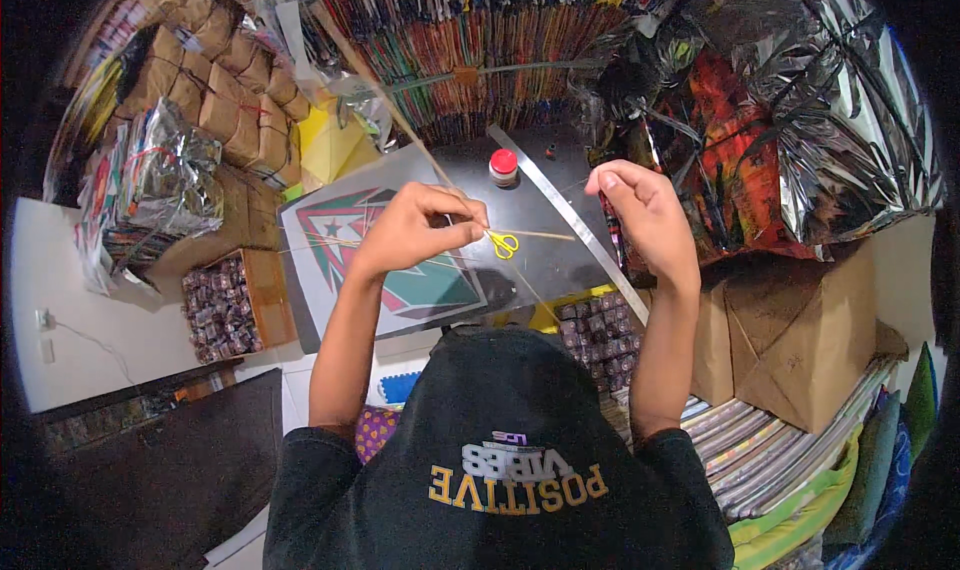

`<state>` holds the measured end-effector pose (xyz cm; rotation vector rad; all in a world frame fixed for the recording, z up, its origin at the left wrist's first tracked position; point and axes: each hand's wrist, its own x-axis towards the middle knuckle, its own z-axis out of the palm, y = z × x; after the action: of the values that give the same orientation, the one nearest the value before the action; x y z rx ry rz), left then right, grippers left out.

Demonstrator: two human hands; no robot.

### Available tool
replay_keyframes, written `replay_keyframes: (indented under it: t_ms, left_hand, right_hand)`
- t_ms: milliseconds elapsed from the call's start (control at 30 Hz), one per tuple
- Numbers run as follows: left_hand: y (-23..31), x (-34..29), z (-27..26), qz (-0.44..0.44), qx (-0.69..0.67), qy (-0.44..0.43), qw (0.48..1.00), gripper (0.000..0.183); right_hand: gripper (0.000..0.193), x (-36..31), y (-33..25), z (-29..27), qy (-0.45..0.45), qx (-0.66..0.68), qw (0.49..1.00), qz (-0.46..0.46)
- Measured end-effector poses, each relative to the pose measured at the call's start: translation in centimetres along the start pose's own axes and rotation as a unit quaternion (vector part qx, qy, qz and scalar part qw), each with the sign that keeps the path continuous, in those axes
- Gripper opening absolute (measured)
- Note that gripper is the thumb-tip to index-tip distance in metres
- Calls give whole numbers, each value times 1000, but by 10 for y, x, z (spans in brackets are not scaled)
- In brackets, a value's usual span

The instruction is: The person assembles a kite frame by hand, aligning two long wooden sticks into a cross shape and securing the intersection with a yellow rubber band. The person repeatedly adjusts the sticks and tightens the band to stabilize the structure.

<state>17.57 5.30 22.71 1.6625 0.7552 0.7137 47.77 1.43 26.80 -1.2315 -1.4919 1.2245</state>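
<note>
My left hand point(425, 228) is closed in a pinch over the table, gripping thin wooden sticks point(535, 236) near where they cross. One long stick slants from the upper left down to this hand; a shorter one points right. Yellow-handled scissors point(505, 245) show just beside my left fingertips. To the right, my right hand point(648, 215) is raised, thumb and fingers pressed together. A faint thin line shows near its fingertips, too fine to make out. Under and beside my left forearm lies a sheet with a green, red and white star design point(430, 285), with thin sticks across it.
On the dark table point(460, 160) stand a red-capped jar point(503, 168) and a metal ruler point(560, 205) lying diagonally. Stacked colourful sheets point(480, 70) rise behind. Plastic-wrapped bundles point(740, 140) and a cardboard box point(800, 320) crowd the right; a box of small spools point(220, 310) sits left.
</note>
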Motion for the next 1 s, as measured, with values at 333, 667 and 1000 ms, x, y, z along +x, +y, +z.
replay_keyframes:
  t_ms: [333, 667, 1000]
  left_hand:
    - [-8, 9, -4, -17, -277, 205, 939, 13]
    - [-35, 12, 5, -10, 93, 217, 972, 17]
    - [-4, 1, 13, 31, 84, -42, 995, 18]
  right_hand:
    - [23, -15, 92, 37, -184, 117, 974, 55]
    - [20, -32, 3, 83, -279, 82, 955, 56]
    - [18, 39, 1, -11, -49, -12, 997, -58]
